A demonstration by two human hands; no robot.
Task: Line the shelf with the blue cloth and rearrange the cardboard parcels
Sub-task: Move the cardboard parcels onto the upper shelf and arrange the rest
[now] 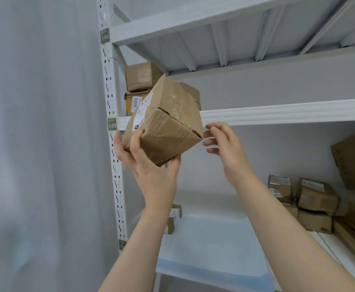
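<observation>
White metal shelf (277, 114), creased cardboard parcel (168, 127)

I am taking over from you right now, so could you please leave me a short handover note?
Left hand grips a tilted parcel from below, before the middle shelf.
Right hand is open beside it.
Blue cloth lies on the lower shelf: lining looks done.
A stack sits on the middle shelf's left end; more parcels crowd the lower shelf's right.
To do: set the held parcel down, sort the rest.
</observation>
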